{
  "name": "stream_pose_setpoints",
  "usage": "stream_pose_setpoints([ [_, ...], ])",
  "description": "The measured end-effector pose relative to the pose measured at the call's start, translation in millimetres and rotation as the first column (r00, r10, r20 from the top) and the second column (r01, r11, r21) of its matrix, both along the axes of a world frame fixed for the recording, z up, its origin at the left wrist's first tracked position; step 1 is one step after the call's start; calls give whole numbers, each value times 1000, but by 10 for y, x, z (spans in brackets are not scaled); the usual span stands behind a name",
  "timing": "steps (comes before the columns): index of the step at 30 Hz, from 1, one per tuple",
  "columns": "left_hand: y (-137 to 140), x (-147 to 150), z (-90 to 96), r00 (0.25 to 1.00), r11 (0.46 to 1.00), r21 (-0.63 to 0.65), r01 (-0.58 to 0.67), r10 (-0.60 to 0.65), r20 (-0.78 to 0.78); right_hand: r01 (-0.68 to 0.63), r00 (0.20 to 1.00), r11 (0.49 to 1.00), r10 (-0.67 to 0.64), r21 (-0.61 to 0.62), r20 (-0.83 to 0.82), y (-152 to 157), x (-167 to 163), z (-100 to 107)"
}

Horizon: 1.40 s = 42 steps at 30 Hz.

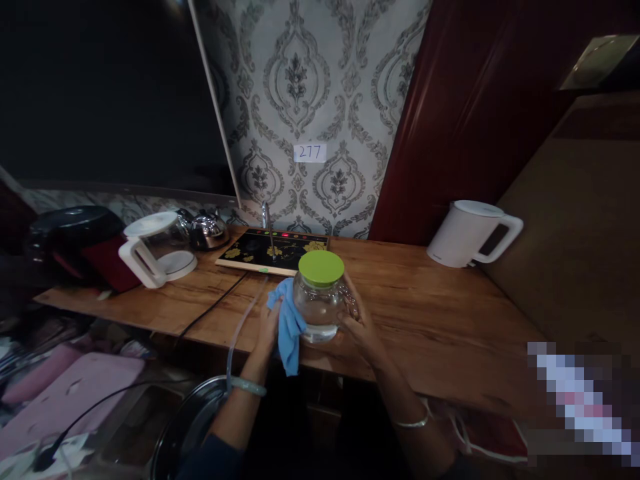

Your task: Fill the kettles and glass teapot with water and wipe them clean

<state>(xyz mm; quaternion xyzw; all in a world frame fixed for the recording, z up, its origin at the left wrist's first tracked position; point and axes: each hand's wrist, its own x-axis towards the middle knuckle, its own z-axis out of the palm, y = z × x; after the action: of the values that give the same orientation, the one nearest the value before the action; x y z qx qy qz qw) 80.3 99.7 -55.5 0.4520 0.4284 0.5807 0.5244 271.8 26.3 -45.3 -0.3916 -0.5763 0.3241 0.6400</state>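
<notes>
A round clear glass pot (320, 313) with a flat green lid (321, 268) is near the front edge of the wooden counter. Some clear liquid seems to show low in it. My right hand (361, 327) grips the pot at its right side, where a patterned glass part, perhaps its handle, shows between the fingers. On the other side, my left hand (270, 323) holds a blue cloth (289, 327) against the glass. The cloth hangs down past the counter edge and hides part of the left fingers. Whether the pot rests on the counter is hard to tell.
Behind the pot lies a black tea stove panel (250, 248) with a thin spout. A white kettle (465, 233) stands right; a white-handled glass kettle (159, 250), a steel teapot (209, 230) and a black-red appliance (83, 243) stand left. A clear hose (239, 327) runs into a bucket (187, 420).
</notes>
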Motion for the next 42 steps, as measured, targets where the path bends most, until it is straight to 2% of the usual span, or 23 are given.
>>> stream_pose_setpoints([
  [3, -159, -25, -44, 994, 997, 39, -66, 69, -86, 2, 1000, 1000, -2, 12, -5, 2, -7, 6],
  [5, -255, -57, 3, 987, 994, 67, -86, 94, -129, 13, 1000, 1000, -13, 14, 0, 1, -14, 11],
  [8, -360, -125, 204, 980, 985, 131, -110, 130, -148, 9, 1000, 1000, -9, 9, 0, -10, -22, 25],
  [10, -414, -149, 377, 968, 963, 238, -129, 175, -181, 5, 1000, 1000, -5, 3, -3, -16, -23, 31],
  [11, -442, -143, 454, 953, 934, 325, -145, 221, -209, 5, 1000, 1000, -5, 0, -3, -17, -22, 30],
  [13, -505, -88, 562, 898, 836, 528, -147, 337, -283, 7, 1000, 1000, -7, -2, -7, -13, -22, 22],
  [15, -572, 10, 590, 827, 725, 686, -58, 420, -374, 8, 1000, 1000, -8, 1, -11, -3, -23, 9],
  [17, -630, 111, 555, 756, 657, 752, 61, 462, -465, 5, 1000, 1000, -5, -1, -13, 4, -25, 2],
  [19, -669, 180, 489, 698, 623, 772, 128, 496, -516, -6, 1000, 1000, 5, -13, -20, 5, -28, 4],
  [21, -688, 203, 413, 668, 603, 785, 144, 526, -527, -11, 1000, 1000, 10, -16, -24, 3, -30, 12],
  [24, -690, 163, 269, 675, 577, 799, 171, 522, -522, 2, 1000, 1000, -2, -5, -17, -2, -36, 27],
  [27, -675, 67, 97, 722, 607, 777, 166, 462, -515, 2, 1000, 1000, -2, 3, -20, -7, -41, 39],
  [30, -618, -62, 27, 799, 723, 688, 60, 378, -467, -10, 1000, 1000, 10, 2, -28, -11, -35, 44],
  [32, -535, -141, 112, 854, 810, 583, -66, 348, -386, -11, 1000, 1000, 11, -8, -24, -10, -26, 38],
  [34, -415, -186, 296, 903, 870, 472, -142, 309, -297, -11, 1000, 1000, 11, -16, -16, -5, -19, 29],
  [36, -271, -182, 520, 952, 913, 399, -87, 194, -237, -9, 1000, 1000, 8, -8, -13, 4, -15, 21],
  [38, -134, -136, 707, 976, 945, 321, 63, 9, -217, -7, 1000, 1000, 7, 13, -17, 13, -16, 21],
  [40, -43, -74, 797, 968, 945, 266, 193, -138, -209, -16, 1000, 1000, 17, 23, -24, 16, -19, 25],
  [42, -35, -15, 772, 964, 937, 285, 202, -138, -228, -35, 999, 999, 36, 23, -40, 14, -24, 29],
])
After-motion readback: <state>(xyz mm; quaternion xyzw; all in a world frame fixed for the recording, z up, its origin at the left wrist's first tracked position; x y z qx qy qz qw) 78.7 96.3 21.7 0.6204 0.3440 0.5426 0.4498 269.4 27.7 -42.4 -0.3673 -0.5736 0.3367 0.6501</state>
